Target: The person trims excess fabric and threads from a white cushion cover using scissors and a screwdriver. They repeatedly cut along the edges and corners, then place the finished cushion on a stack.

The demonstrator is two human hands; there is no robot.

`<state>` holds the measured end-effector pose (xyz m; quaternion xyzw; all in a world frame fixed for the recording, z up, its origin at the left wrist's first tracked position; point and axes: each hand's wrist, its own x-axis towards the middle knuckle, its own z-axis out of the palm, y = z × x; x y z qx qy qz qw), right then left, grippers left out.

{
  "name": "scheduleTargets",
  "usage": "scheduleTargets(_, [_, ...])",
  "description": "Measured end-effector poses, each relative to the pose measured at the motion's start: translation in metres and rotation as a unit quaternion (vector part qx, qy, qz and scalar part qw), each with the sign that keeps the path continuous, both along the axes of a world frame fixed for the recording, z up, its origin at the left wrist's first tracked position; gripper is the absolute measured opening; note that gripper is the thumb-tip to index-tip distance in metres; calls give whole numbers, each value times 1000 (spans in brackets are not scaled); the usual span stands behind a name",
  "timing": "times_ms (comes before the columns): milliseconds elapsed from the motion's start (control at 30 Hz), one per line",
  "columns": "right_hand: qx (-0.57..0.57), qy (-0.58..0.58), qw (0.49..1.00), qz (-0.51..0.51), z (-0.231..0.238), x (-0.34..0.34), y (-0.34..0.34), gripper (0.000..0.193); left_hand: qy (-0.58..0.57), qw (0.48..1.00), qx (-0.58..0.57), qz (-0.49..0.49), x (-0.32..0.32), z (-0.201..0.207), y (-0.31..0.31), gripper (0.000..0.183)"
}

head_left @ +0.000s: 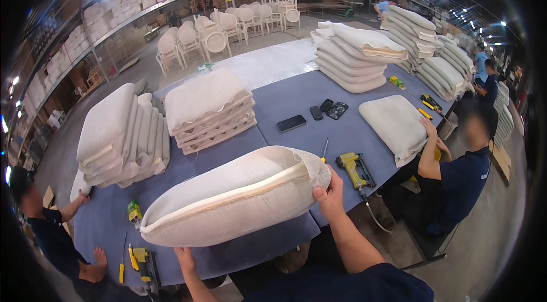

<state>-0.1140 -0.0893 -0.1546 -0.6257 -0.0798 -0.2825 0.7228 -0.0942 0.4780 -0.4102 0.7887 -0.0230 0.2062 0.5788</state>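
Cushion [231,202] in matt cloth

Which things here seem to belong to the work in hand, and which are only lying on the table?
Probably part of the work:
pale grey fabric-covered oblong cushion, held in the right grip
yellow-and-black handheld gun with a hose

Probably just lying about:
flat rectangular black phone
small black oblong object
flat dark patterned object

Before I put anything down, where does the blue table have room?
The blue table is bare between the middle cushion stack and the phone, and between the phone, the flat cushion and the yellow air gun. The near left is crowded: another air gun, yellow-handled tool, green box. The held cushion hides the front middle.
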Motion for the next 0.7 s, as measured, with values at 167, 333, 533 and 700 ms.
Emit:
scheduleTargets(167, [56, -14, 998, -20, -6, 7, -19, 79, 197, 900, 368, 125, 4, 33, -35, 63])
scheduleTargets(333, [48, -6, 999, 20, -3, 21, -17, 70, 195, 888, 363, 202, 4, 52, -32, 58])
scheduleTargets(533, [81, -20, 997, 1, 1, 43, -5, 60, 312, 813, 466, 156, 24, 64, 6, 38])
scheduleTargets(700, [76, 6, 997, -1, 12, 63, -10, 52, 338, 936, -46, 91, 35, 104, 37, 18])
